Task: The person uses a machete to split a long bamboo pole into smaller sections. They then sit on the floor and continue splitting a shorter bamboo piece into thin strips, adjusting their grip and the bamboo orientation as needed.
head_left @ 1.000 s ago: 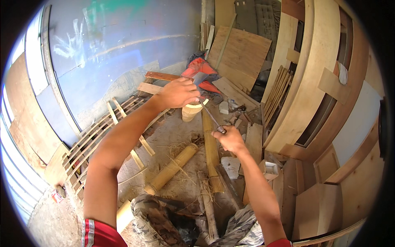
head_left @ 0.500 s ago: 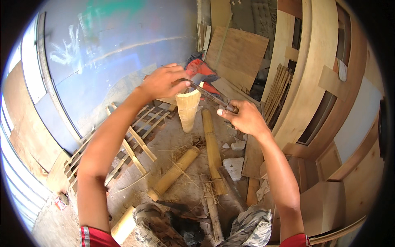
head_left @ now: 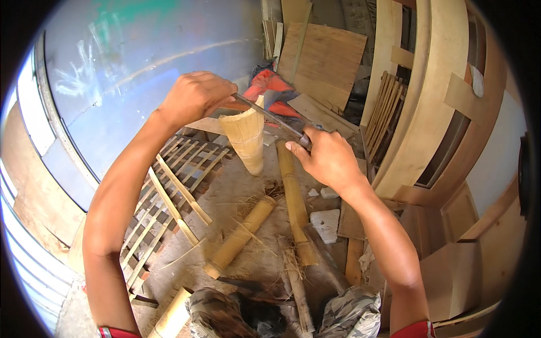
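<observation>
A long, thin-bladed knife [head_left: 270, 115] slants across the top of an upright piece of bamboo [head_left: 246, 141]. Its dark handle is gripped by my right hand [head_left: 333, 158], thumb lying along it. My left hand [head_left: 197, 97] is closed around the blade's far end, to the left of the bamboo's rim; its fingertips are partly hidden. The bamboo is pale yellow, with a cut, uneven upper edge, and leans slightly to the left. The blade touches or passes just beside its right upper edge; I cannot tell which.
Two bamboo poles [head_left: 241, 236] [head_left: 291, 194] lie on the dusty floor among shavings. A slatted bamboo frame [head_left: 169, 194] rests at left. Wooden panels [head_left: 437, 101] line the right side. Red and dark cloth [head_left: 270, 84] and a plywood board [head_left: 324, 62] are behind.
Both hands, the knife and the bamboo's top have shifted left and slightly up in the picture. The bamboo tilts more to the left. The whole view has also moved a little.
</observation>
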Demonstrator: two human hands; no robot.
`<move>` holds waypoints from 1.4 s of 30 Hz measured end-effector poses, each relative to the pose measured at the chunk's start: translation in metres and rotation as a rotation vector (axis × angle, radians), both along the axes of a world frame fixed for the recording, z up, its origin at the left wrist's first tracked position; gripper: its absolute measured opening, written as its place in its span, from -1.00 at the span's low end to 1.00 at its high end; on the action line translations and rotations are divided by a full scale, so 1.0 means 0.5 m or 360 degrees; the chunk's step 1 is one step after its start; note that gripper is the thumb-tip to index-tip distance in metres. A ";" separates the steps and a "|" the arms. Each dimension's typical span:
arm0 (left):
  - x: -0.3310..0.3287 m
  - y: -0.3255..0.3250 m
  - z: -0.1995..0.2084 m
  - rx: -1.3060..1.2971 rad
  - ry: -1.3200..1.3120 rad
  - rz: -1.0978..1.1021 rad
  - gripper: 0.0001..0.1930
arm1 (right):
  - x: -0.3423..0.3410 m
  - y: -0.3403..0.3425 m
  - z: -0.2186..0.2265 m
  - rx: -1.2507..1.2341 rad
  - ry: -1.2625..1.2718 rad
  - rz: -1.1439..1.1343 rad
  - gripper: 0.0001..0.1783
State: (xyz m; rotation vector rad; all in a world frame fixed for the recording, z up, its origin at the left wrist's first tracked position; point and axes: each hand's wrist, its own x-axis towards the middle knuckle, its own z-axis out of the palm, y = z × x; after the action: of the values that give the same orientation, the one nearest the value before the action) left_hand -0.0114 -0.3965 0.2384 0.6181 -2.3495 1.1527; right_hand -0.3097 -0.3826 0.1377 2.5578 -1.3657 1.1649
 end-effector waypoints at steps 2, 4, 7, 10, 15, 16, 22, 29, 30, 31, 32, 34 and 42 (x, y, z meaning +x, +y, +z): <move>0.011 -0.013 0.004 -0.0037 0.0013 0.0010 -0.83 | 0.009 -0.011 -0.003 -0.0127 0.0005 -0.0032 -0.58; 0.026 -0.024 0.003 -0.0044 0.0022 0.0044 -0.83 | 0.016 -0.022 0.001 -0.0212 0.0025 -0.0060 -0.62; 0.025 -0.037 0.003 -0.0210 0.0031 0.0004 -0.84 | 0.022 -0.034 0.008 -0.0260 0.0154 -0.0119 -0.67; 0.023 -0.036 0.010 -0.0302 0.0036 0.0064 -0.83 | 0.033 -0.053 0.003 -0.0349 0.0162 -0.0125 -0.72; 0.041 -0.057 0.016 -0.0351 0.0028 0.0103 -0.85 | 0.048 -0.092 0.005 -0.0498 0.0213 -0.0170 -0.73; 0.045 -0.059 0.016 -0.0360 0.0033 0.0114 -0.85 | 0.051 -0.098 0.008 -0.0533 0.0232 -0.0188 -0.73; 0.038 -0.050 0.020 -0.0273 0.0114 0.0211 -0.83 | 0.046 -0.072 0.036 -0.0302 0.0197 -0.0046 -0.68; 0.021 -0.004 0.042 -0.0010 -0.0051 0.0177 -0.77 | 0.030 -0.007 0.078 0.0784 -0.0023 0.0269 -0.51; 0.016 0.000 0.043 0.0019 -0.0071 0.0193 -0.77 | 0.028 -0.016 0.055 0.0658 -0.0046 0.0296 -0.50; 0.010 0.003 0.043 0.0049 -0.0092 0.0210 -0.77 | 0.024 -0.022 0.034 0.0532 -0.0067 0.0324 -0.50; 0.011 0.008 0.042 0.0061 -0.0081 0.0211 -0.77 | 0.032 -0.011 0.023 0.0455 -0.0059 0.0256 -0.50; 0.012 0.016 0.039 0.0084 -0.0058 0.0214 -0.77 | 0.041 -0.008 0.005 0.0373 -0.0132 0.0215 -0.51; -0.020 0.045 0.116 0.0137 -0.0422 0.0655 -0.67 | 0.099 -0.019 -0.019 0.0372 -0.0275 0.0119 -0.55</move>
State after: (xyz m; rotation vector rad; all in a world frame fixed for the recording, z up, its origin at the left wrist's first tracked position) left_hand -0.0212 -0.3741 0.2964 1.0768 -2.5800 1.3840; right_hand -0.2600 -0.3919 0.1280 2.7431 -1.5389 1.3416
